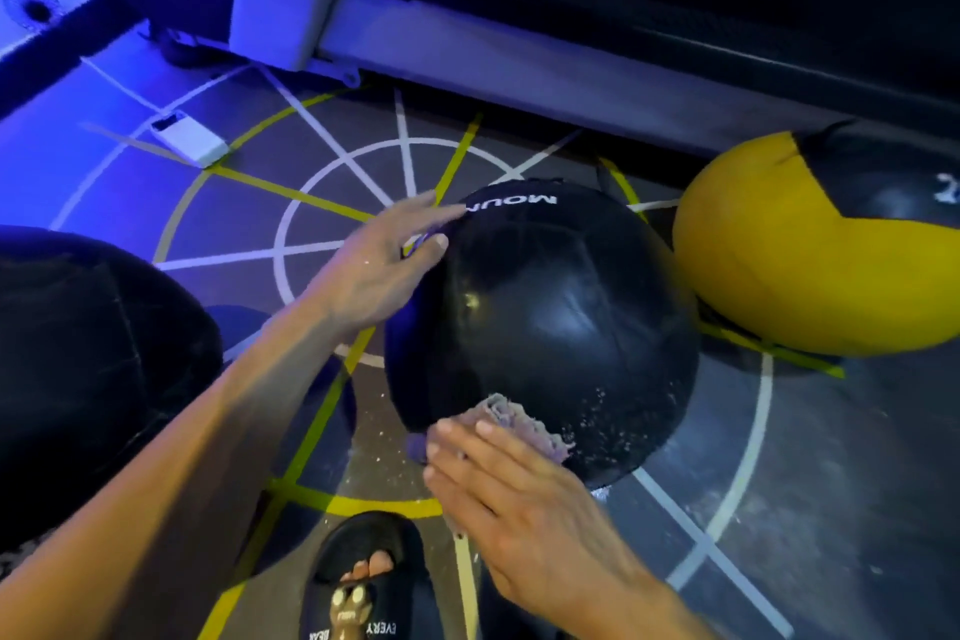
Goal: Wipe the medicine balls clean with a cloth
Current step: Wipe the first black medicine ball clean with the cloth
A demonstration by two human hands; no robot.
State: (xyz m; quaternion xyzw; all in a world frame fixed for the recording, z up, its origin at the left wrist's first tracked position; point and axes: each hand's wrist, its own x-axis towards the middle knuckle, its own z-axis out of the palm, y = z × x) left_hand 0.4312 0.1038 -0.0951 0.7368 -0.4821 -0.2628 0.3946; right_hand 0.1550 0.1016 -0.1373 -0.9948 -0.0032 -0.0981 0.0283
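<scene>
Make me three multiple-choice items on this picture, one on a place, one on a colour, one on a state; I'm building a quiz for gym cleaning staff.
1. Where does the cloth lie?
A. On the floor beside the sandal
B. Against the black ball's near lower side
C. On the yellow ball

2. What colours is the ball at right?
A. Yellow and black
B. Red and white
C. All green

3. How is the left hand set?
A. Fist closed, off the ball
B. Pinching the cloth
C. Fingers straight, against the black ball

Answers: 1 B, the right hand presses it there; 2 A, a yellow panel meets a black one; 3 C, its fingers lie flat on the ball's upper left.
</scene>
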